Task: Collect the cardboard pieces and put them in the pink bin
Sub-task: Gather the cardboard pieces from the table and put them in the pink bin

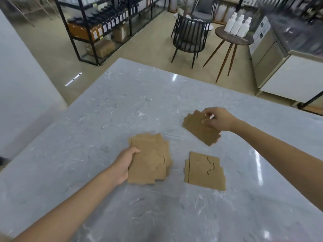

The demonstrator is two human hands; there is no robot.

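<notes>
Brown flat cardboard pieces lie in three groups on the grey marble table [132, 102]. My left hand [125, 163] grips the left edge of a stack of cardboard pieces [150, 161] near the table's middle. My right hand [217, 119] pinches the far corner of a second, tilted cardboard stack [199, 131] further back and to the right. A third cardboard pile [205, 172] with curved slits rests flat between my arms, untouched. No pink bin is in view.
Beyond the table's far edge stand a black slatted chair [189, 36], a round wooden side table [232, 39] with three white bottles [237, 24], a black shelf rack [104, 27] with dark bottles and boxes, and a white counter [295, 75] at right.
</notes>
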